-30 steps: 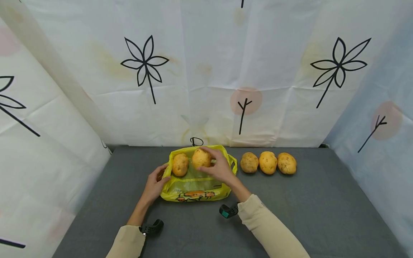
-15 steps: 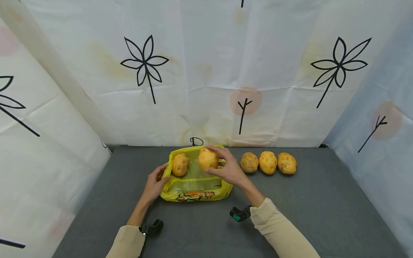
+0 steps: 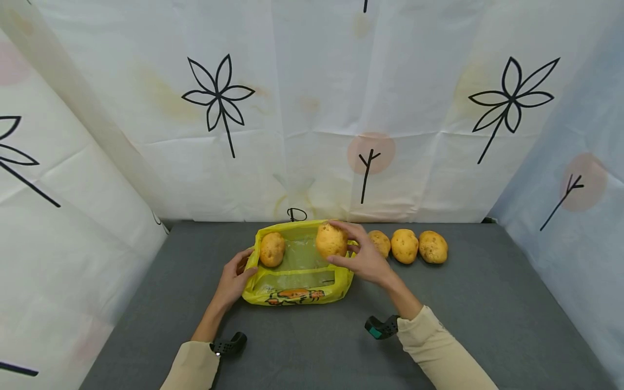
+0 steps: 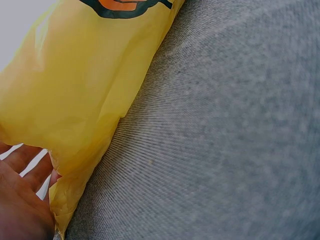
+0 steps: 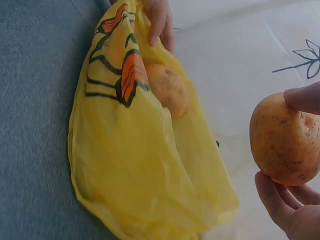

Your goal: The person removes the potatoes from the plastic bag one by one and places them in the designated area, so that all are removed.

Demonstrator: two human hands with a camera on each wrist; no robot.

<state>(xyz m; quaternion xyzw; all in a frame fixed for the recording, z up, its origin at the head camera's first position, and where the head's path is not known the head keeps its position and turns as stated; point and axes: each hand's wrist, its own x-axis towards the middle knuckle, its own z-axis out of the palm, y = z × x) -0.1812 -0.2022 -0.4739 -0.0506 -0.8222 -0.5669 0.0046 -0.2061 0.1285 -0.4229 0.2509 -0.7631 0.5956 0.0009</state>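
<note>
My right hand (image 3: 366, 259) holds a potato (image 3: 331, 241) between thumb and fingers, over the right part of a yellow plastic bag (image 3: 267, 283). In the right wrist view this potato (image 5: 282, 140) is raised beside the bag (image 5: 130, 165), apart from it. Another potato (image 3: 272, 249) lies inside the bag at its left end. The bag's mouth is spread wide, and a printed orange figure marks its front. My left hand (image 3: 236, 279) grips the bag's left rim; in the left wrist view its fingers (image 4: 32, 167) are partly hidden behind the yellow plastic.
On the grey tabletop (image 3: 302, 346), three potatoes stand in a row right of the bag: a near one (image 3: 381, 244) partly covered by my right hand, a middle one (image 3: 404, 246) and a far-right one (image 3: 433, 247). White printed cloth (image 3: 312, 119) closes off the back and both sides.
My right hand has moved to the right with the potato, from the middle of the bag's opening to its right side. The left hand stays at the bag's left rim.
</note>
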